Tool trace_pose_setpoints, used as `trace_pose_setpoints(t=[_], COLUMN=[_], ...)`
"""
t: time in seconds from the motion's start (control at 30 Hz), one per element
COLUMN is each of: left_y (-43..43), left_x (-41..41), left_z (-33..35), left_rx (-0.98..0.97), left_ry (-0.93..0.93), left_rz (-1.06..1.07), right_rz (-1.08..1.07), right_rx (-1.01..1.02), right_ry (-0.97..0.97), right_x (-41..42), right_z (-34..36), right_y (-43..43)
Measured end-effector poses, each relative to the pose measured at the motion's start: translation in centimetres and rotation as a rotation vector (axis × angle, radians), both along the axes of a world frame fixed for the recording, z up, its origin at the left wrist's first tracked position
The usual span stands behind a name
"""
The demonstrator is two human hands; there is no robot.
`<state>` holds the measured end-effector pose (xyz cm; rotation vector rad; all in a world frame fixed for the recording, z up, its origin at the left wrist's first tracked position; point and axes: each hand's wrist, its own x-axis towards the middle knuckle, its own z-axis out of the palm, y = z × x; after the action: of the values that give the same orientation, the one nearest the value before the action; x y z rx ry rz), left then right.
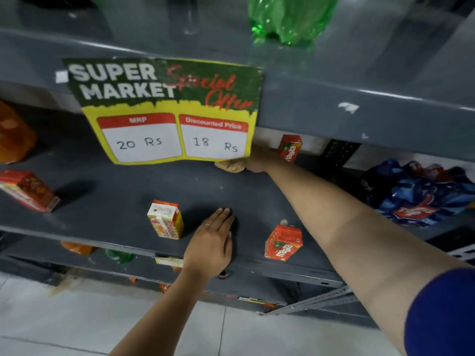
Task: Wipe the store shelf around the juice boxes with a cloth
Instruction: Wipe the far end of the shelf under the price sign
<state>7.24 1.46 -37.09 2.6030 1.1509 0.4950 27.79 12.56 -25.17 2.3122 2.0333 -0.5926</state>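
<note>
The grey metal shelf (pixel 123 191) holds several red-and-orange juice boxes: one upright near the front (pixel 165 219), one at the front right (pixel 282 242), one at the back right (pixel 290 147) and one lying at the left (pixel 28 190). My right hand (pixel 257 160) reaches deep into the shelf and grips a tan cloth (pixel 230 166), partly hidden behind the price sign. My left hand (pixel 212 240) lies flat on the shelf between the two front boxes, fingers together, holding nothing.
A yellow-green "Super Market" price sign (pixel 169 109) hangs from the upper shelf edge. A green plastic bottle (pixel 288 16) stands above. Blue drink packs (pixel 419 191) sit at the right, an orange pack (pixel 12 134) at the far left. White tiled floor (pixel 77 317) lies below.
</note>
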Motion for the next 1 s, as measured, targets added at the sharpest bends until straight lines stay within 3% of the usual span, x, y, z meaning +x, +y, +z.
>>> trace_pose_setpoints(t=[0.2, 0.4, 0.73, 0.77, 0.87, 0.9, 0.93, 1.0], left_y=[0.3, 0.4, 0.0, -0.1, 0.1, 0.1, 0.1, 0.1], left_x=[0.1, 0.2, -0.2, -0.2, -0.1, -0.1, -0.1, -0.1], left_z=[0.1, 0.1, 0.3, 0.4, 0.4, 0.4, 0.4, 0.4], left_rx=[-0.036, -0.060, -0.064, -0.064, -0.063, -0.061, -0.058, -0.054], left_ry=[-0.010, 0.001, 0.013, 0.015, 0.015, 0.014, 0.014, 0.016], left_rz=[-0.012, -0.013, -0.016, -0.017, -0.015, -0.017, -0.020, -0.026], right_rz=[0.019, 0.107, -0.236, -0.231, -0.314, -0.293, -0.254, -0.156], right_rx=[-0.074, -0.133, -0.290, -0.249, 0.071, 0.164, 0.208, 0.110], right_ry=[0.111, 0.081, -0.090, -0.081, 0.273, 0.310, 0.302, 0.259], right_x=[0.1, 2.6, 6.6, 6.5, 4.6, 4.1, 3.6, 2.4], right_z=[-2.3, -3.8, -2.0, -0.5, 3.6, 3.8, 3.6, 1.7], right_y=[-2.7, -8.6, -14.5, -14.5, -13.8, -12.9, -12.1, -11.4])
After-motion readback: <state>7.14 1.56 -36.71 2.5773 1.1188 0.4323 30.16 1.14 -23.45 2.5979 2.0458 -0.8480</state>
